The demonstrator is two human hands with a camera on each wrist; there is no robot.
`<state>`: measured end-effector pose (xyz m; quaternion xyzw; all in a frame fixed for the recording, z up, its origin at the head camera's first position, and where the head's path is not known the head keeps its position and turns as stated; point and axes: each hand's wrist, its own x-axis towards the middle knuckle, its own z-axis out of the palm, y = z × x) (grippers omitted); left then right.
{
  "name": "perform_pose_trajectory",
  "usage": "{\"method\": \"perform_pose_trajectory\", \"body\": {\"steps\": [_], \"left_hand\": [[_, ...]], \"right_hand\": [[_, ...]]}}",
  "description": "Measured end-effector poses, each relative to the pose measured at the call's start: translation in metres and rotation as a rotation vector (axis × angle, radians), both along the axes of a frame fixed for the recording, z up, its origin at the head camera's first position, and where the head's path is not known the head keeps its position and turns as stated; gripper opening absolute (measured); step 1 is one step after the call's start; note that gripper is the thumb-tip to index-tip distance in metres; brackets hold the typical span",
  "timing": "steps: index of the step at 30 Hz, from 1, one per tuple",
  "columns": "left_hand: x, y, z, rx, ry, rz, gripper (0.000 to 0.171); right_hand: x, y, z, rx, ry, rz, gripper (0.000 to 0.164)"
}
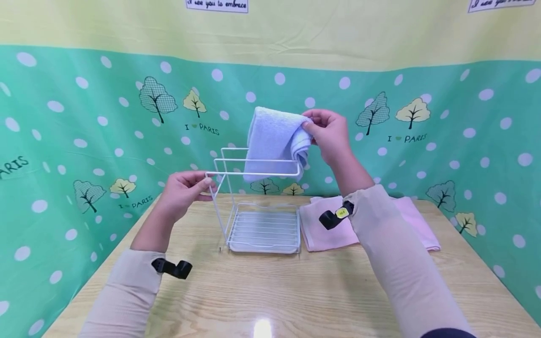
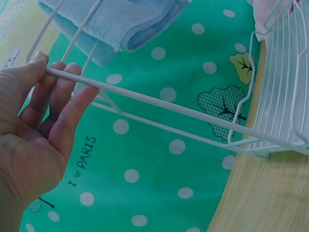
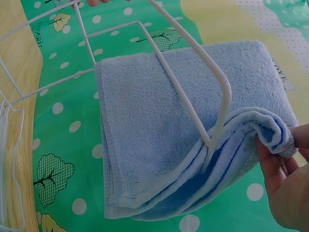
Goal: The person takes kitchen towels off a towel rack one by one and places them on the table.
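Observation:
A white wire rack [image 1: 262, 174] stands on the table, its upper bars reaching out to the right. My left hand [image 1: 183, 191] grips the rack's top left corner, thumb and fingers round the wire [image 2: 145, 100]. In my right hand [image 1: 331, 134] the corner of a folded light blue towel [image 1: 270, 136] is pinched between thumb and fingers. The towel hangs at the upper bars, behind the front ones in the head view. From the right wrist view, the end of a bar [image 3: 210, 140] pokes among the towel's folded layers near my right hand [image 3: 289, 183].
Below the upper bars, the rack's lower wire shelf holds a pale tray [image 1: 264, 246]. A pink towel [image 1: 325, 232] lies flat on the wooden table [image 1: 203, 300] to the right, partly behind my right forearm. A green and yellow patterned cloth [image 1: 105, 155] hangs behind the table.

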<state>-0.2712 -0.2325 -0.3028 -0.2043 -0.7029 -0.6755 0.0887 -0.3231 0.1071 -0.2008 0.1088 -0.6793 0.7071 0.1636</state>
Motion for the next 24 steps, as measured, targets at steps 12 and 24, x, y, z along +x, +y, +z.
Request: {"method": "perform_pose_trajectory", "body": {"steps": [12,24], "left_hand": [[0.002,0.0,0.0,-0.012,-0.003,-0.008,0.015],[-0.001,0.001,0.001,0.0,0.001,-0.037,0.02]], "right_hand": [[0.008,0.007,0.004,-0.005,-0.012,-0.014,0.014],[0.012,0.019,0.006,-0.101,0.013,0.004,0.012]]}}
